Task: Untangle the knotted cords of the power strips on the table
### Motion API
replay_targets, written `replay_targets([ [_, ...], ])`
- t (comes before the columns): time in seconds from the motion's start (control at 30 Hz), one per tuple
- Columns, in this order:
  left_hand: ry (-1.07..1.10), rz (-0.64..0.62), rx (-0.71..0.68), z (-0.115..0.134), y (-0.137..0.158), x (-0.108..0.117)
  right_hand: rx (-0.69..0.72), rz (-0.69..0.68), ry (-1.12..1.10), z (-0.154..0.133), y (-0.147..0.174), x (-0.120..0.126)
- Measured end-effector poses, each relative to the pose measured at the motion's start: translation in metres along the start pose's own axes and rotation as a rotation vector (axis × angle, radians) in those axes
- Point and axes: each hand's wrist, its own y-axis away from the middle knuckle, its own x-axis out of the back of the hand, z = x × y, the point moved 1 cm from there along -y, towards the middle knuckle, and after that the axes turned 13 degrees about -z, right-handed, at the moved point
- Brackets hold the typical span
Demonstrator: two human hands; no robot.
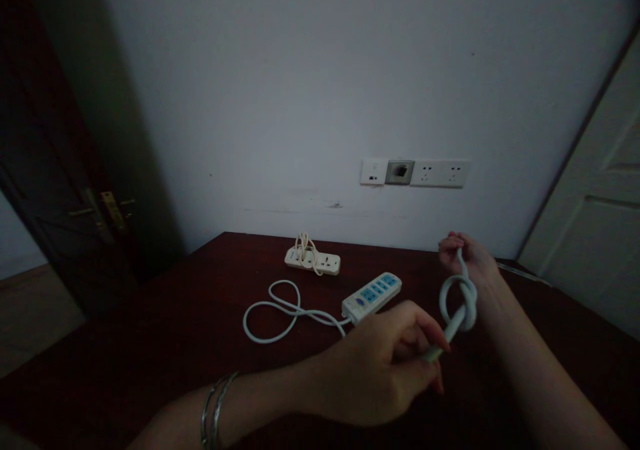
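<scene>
My left hand [383, 370], with bangles at its wrist, pinches a white power cord [454, 323] between thumb and fingers at the near side. Farther off, my right hand [465, 253] has its fingers closed round another stretch of the same cord. Between the two hands the cord forms a loose overhand knot with an open loop. A white power strip [357, 309] with blue sockets lies on the table just beyond my left hand. Its cord spreads in loops to the left and then passes behind my left hand. The cord's plug cannot be seen.
A second, cream power strip [329, 264] rests farther back, its cord bundled on top. The dark red table [200, 303] meets a white wall carrying a row of sockets [440, 173]. A dark door [60, 170] is on the left, a pale door [595, 217] on the right.
</scene>
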Motion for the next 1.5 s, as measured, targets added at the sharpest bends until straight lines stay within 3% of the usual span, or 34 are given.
replay_targets([
  [0.13,0.186,0.065,-0.018,0.004,-0.003,0.026,-0.023,-0.046,-0.120,-0.014,0.007,-0.008],
  [0.27,0.163,0.243,-0.081,0.007,0.002,0.062,-0.053,-0.142,-0.133,-0.020,0.014,-0.024],
  [0.47,0.092,0.471,-0.186,0.004,0.013,0.112,-0.132,-0.319,0.094,-0.008,0.035,-0.073],
  [0.57,0.064,0.501,-0.163,-0.003,0.013,0.125,-0.161,-0.360,0.340,0.008,0.048,-0.096],
  [0.73,0.040,0.434,-0.084,-0.014,0.007,0.127,-0.234,-0.414,0.683,0.039,0.065,-0.122],
  [1.07,-0.104,0.409,-0.046,-0.016,0.003,0.125,-0.296,-0.606,0.827,0.053,0.088,-0.141],
  [1.33,-0.064,0.429,-0.040,-0.023,-0.003,0.126,-0.280,-0.520,0.696,0.050,0.087,-0.138],
  [1.5,0.018,0.253,0.013,-0.035,-0.003,0.133,-0.185,-0.383,0.524,0.037,0.082,-0.133],
])
